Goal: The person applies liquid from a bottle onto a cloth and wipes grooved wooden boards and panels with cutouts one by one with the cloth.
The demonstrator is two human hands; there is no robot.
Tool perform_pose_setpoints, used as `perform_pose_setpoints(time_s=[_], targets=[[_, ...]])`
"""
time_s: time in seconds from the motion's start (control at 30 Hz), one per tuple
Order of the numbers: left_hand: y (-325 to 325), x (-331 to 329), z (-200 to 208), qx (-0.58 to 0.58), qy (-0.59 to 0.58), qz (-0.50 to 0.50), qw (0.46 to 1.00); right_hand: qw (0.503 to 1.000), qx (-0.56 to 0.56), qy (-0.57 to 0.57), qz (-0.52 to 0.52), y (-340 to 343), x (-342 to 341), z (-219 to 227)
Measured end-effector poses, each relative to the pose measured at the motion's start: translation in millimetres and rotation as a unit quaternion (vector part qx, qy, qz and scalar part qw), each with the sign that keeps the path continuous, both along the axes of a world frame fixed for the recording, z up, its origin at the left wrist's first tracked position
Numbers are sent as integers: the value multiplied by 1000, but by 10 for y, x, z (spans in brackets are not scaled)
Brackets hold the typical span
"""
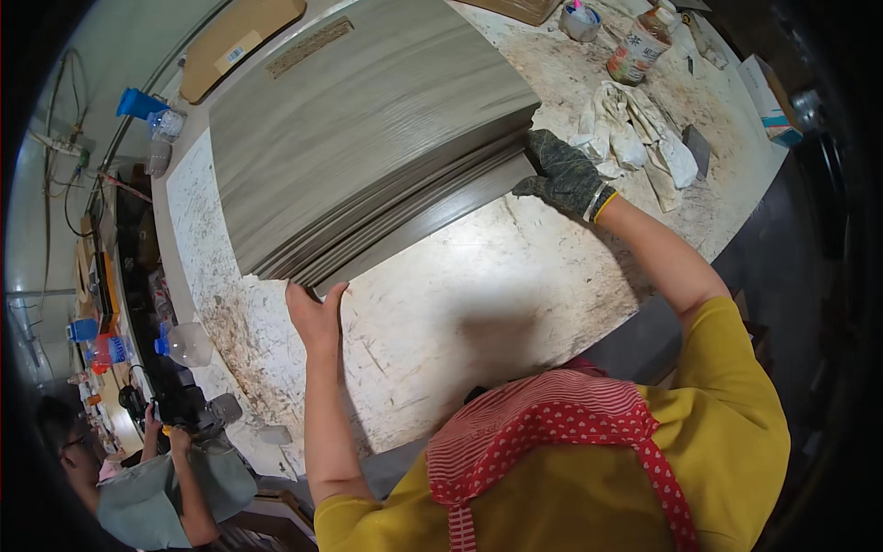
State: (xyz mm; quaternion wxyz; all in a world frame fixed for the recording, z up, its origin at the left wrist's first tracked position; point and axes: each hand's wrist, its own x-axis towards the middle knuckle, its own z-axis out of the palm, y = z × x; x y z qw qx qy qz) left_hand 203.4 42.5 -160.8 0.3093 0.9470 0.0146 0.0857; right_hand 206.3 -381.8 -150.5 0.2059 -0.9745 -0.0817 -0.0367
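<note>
A stack of grey wood-grain boards (386,120) lies on the whitish, stained worktable (432,313). Its lower boards stick out toward me in uneven steps. At the stack's near left corner, my bare left hand (315,317) grips the end of a lower board (441,221), thumb on the near side. My right hand (566,175), in a dark grey glove with a yellow cuff, closes around the right end of the same protruding board. Some fingertips of both hands are hidden by the boards. A small rough brown patch (310,48) shows on the top board.
Right of the stack lie a crumpled white cloth (630,133), a dark block (696,150), a drink bottle (639,46) and a small tub (579,22). Brown cardboard (241,44) lies at the back left. Clear plastic bottles (189,343) stand leftward. Another person (156,492) works at lower left.
</note>
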Motion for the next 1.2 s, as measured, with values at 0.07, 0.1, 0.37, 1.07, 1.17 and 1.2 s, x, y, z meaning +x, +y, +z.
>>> perform_pose_setpoints(time_s=[0.07,0.1,0.37,1.07,1.17,1.2], targets=[[21,-15,-18,21,6,20,1000,1000,7,5,-13,19,-21,4],[17,-20,0,16,13,25,999,1000,4,-25,-3,33,-21,21],[-5,143,-92,-32,-30,44,998,999,-7,-21,-33,110,141,-29],[908,981,1175,-260,61,41,963,987,146,28,-62,-33,421,1434],[542,1383,1244,-308,112,-1,945,979,-79,-188,1,-46,834,1069],[336,1492,1261,-291,131,-5,948,970,-151,-184,55,-162,1068,894]])
